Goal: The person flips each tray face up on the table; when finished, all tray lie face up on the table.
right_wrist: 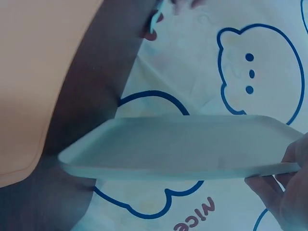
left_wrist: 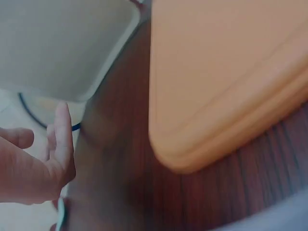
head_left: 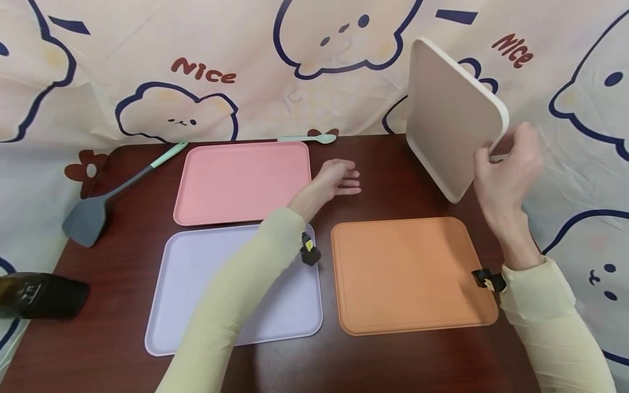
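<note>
A pale beige tray [head_left: 449, 114] stands tilted up at the back right, above the table. My right hand [head_left: 511, 169] grips its right edge, thumb on one face and fingers behind; the right wrist view shows the same tray [right_wrist: 183, 147] pinched at its edge. My left hand [head_left: 336, 177] hovers with fingers extended, just right of the pink tray [head_left: 243, 180], holding nothing. In the left wrist view the left hand [left_wrist: 43, 159] appears near the beige tray's corner, though in the head view they are apart. My left forearm crosses over the lavender tray [head_left: 182, 295].
An orange tray [head_left: 410, 275] lies at front right. A grey spatula [head_left: 88, 218] with a mint handle rests at the left, near a dark container [head_left: 49, 295]. Behind the pink tray lies a mint spoon [head_left: 319, 138]. A printed cloth [head_left: 260, 43] hangs along the table's back edge.
</note>
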Available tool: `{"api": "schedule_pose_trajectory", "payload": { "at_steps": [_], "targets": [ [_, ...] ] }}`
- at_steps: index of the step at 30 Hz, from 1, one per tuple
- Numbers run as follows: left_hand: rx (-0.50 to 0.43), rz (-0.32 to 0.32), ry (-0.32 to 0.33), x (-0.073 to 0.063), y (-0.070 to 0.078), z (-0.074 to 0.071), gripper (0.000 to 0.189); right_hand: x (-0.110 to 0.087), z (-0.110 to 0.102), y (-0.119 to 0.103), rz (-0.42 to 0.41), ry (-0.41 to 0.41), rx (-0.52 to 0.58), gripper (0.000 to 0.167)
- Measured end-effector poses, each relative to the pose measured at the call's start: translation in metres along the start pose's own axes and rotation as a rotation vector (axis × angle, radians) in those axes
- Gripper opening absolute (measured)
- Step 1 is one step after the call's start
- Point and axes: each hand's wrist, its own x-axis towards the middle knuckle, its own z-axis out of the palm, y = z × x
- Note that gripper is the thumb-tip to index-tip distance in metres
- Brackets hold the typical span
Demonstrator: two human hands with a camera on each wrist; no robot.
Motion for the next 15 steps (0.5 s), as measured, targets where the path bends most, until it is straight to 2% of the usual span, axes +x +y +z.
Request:
{"api": "schedule_pose_trajectory", "payload": {
  "at_steps": [3, 5, 8, 12, 15],
  "targets": [
    [-0.008, -0.029, 0.014, 0.01, -0.005, 0.016, 0.04, 0.006, 0.0, 0.004, 0.046, 0.021, 0.038, 0.003],
    [0.009, -0.045, 0.021, 0.016, -0.009, 0.027, 0.039, 0.011, -0.001, 0.009, 0.066, 0.038, 0.075, 0.011],
    [0.051, -0.067, 0.016, 0.022, -0.014, 0.039, 0.037, 0.017, -0.004, 0.015, 0.154, 0.052, 0.148, 0.023],
    [0.076, -0.078, 0.008, 0.025, -0.02, 0.048, 0.037, 0.025, -0.011, 0.023, 0.285, 0.042, 0.203, 0.022],
    [0.074, -0.081, -0.002, 0.026, -0.025, 0.053, 0.039, 0.027, -0.017, 0.023, 0.336, 0.032, 0.246, 0.022]
  ]
}}
